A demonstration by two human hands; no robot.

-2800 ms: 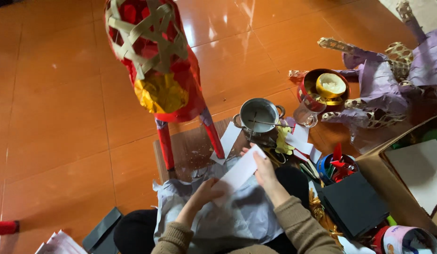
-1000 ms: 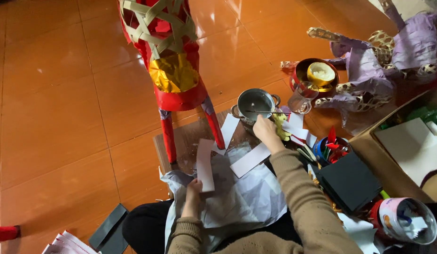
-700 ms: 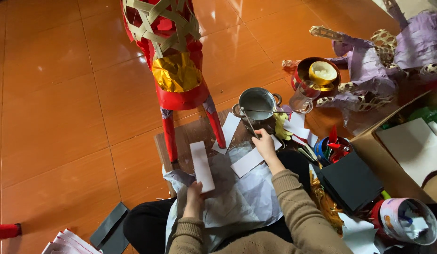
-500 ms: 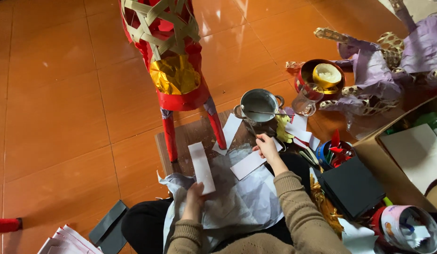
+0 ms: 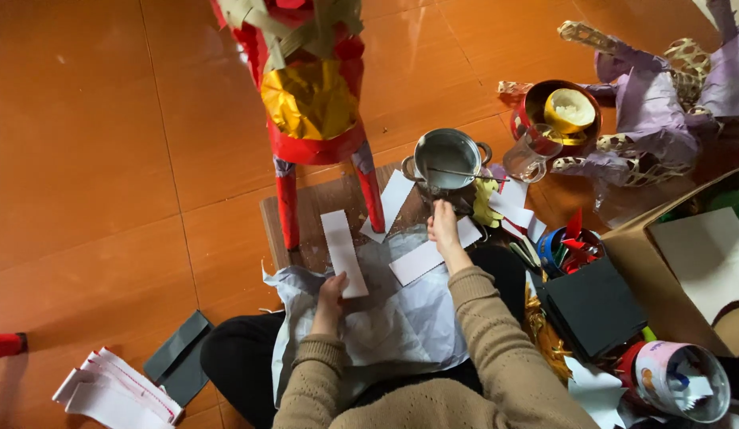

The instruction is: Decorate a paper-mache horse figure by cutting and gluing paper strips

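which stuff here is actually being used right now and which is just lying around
In use:
left hand holding a white paper strip
right hand reaching toward the metal pot, stick resting across it
crumpled paper sheet on the lap

Lying about:
black box
cardboard box
paper stack
glass jug
purple figure

My left grip (image 5: 331, 292) pinches the near end of a paper strip (image 5: 342, 253) over the crumpled sheet (image 5: 401, 318) across my lap. My right grip (image 5: 443, 230) reaches ahead, just before the metal pot (image 5: 446, 157). A second strip (image 5: 433, 250) lies under that wrist. The wooden board (image 5: 314, 214) carries the frame's legs (image 5: 288, 208). Right of me sit a dark box (image 5: 592, 306) and a cardboard carton (image 5: 687, 262); far left, stacked papers (image 5: 115, 389) rest on the floor (image 5: 91, 159).
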